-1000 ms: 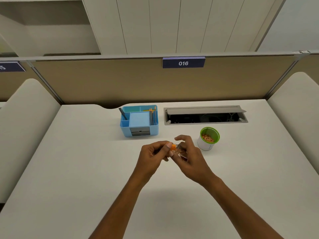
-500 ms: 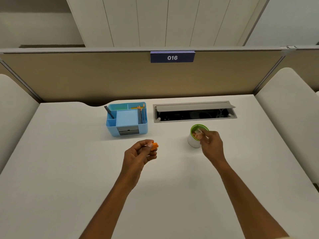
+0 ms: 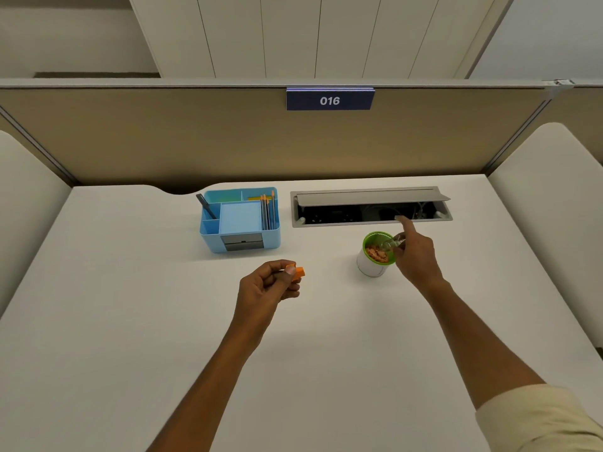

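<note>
The left hand [image 3: 267, 288] hung above the middle of the table [image 3: 130, 321], its thumb and curled fingers pinched on an orange cap [image 3: 298, 273] that stuck out toward the right. The right hand [image 3: 416, 259] was farther toward the far edge and to the right, curled round a small clear bottle [image 3: 393, 244], with the forefinger stretched out straight toward the far edge. The bottle was tipped with its open mouth over the rim of a white cup with a green rim [image 3: 368, 268], which stood on the table and held small orange-pink pieces [image 3: 377, 254]. Whether the bottle touched the rim could not be told. Just beyond the cup, a grey cable box [image 3: 368, 197] was sunk into the table near the far edge, its lid raised. To its left, also near the far edge, stood a blue desk organiser [image 3: 212, 239] with pencils and a pen in it.
</note>
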